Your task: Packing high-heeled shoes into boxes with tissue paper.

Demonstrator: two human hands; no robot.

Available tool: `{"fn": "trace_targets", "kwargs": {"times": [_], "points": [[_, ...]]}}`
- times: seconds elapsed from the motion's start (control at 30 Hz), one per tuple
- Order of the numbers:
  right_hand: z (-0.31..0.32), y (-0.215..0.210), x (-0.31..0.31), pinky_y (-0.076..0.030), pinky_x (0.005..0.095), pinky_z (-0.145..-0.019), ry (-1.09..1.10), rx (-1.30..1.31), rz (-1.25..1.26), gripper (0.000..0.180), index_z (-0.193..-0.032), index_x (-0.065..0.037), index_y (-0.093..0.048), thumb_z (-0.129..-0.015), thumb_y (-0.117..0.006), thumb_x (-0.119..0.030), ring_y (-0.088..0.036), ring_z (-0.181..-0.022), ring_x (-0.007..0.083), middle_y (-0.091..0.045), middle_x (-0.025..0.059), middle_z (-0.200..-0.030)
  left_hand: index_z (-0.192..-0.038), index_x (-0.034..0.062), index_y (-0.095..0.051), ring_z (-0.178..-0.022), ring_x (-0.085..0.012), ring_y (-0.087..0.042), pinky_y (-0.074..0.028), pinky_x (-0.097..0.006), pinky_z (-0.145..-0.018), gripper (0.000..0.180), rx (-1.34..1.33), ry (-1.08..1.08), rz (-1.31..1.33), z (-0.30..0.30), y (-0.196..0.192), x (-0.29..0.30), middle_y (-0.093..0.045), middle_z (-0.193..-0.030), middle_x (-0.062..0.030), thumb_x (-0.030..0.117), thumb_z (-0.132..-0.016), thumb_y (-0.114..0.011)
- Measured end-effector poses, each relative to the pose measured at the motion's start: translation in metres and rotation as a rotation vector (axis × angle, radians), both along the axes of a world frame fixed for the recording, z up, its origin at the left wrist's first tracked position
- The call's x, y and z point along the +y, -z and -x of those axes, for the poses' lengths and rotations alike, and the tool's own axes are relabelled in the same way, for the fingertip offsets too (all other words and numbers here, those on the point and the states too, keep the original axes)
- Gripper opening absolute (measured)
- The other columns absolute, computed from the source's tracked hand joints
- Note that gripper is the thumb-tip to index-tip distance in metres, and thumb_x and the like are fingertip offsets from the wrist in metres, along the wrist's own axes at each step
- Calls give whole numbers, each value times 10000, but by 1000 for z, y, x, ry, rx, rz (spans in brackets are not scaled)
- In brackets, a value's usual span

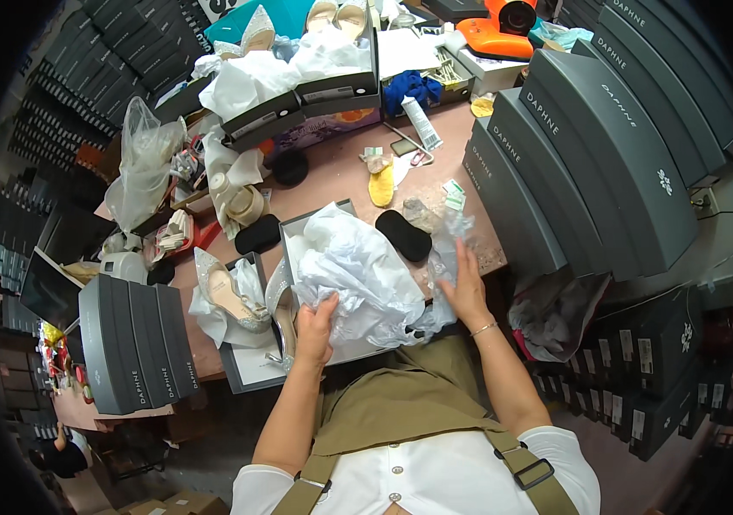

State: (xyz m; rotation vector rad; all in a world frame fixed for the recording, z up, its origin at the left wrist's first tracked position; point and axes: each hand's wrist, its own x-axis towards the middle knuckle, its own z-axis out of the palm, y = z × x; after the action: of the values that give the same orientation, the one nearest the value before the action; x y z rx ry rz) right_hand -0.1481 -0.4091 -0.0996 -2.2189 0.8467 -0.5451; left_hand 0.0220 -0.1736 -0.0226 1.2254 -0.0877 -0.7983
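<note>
White tissue paper (353, 266) lies crumpled over an open grey shoebox (345, 352) in front of me. My left hand (315, 330) is closed at the paper's left edge, its thumb pressed against the sheet. Right beside its fingers stands a silvery sparkling high-heeled shoe (281, 309). A matching shoe (225, 296) rests farther left on paper in another box. At the right, my right hand (467, 287) has its fingers stretched out and apart, touching crinkled clear plastic (445, 257). A black oval pad (404, 236) sits just beyond the paper.
Tall stacks of grey shoeboxes (598, 163) rise at the right; upright boxes (136, 343) stand at the left. Open boxes with shoes (298, 86), an orange heat gun (499, 34) and a white tube (422, 124) occupy the back. Another person (64, 455) is at lower left.
</note>
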Motion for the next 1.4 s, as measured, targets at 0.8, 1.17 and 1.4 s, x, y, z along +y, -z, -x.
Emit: {"fn": "trace_targets", "kwargs": {"times": [0.8, 1.17, 1.4], "points": [[306, 76, -86, -494, 372, -834, 1018, -258, 162, 432, -1227, -61, -534, -803, -612, -41, -617, -975, 295, -614, 161, -1069, -1005, 46, -562, -674, -109, -572, -469, -262, -616, 204, -47, 431, -338, 113, -52, -90, -595, -773, -7, 131, -826, -612], [285, 201, -148, -410, 473, -987, 638, 287, -352, 577, -1348, -81, -441, -809, -622, -180, -517, -1140, 421, -535, 250, -1223, -1085, 6, -622, -1075, -174, -532, -434, -301, -917, 312, -574, 1564, -322, 225, 120, -266, -518, -1219, -110, 232, -871, -639], [295, 218, -116, -359, 405, -1043, 652, 12, -396, 703, -1421, -84, -349, -788, -646, -159, -451, -1235, 399, -476, 275, -1305, -1087, -33, -617, -1088, -238, -546, -453, -331, -901, 397, -524, 1443, -483, 264, 277, -337, -513, -1244, -167, 298, -869, -615]]}}
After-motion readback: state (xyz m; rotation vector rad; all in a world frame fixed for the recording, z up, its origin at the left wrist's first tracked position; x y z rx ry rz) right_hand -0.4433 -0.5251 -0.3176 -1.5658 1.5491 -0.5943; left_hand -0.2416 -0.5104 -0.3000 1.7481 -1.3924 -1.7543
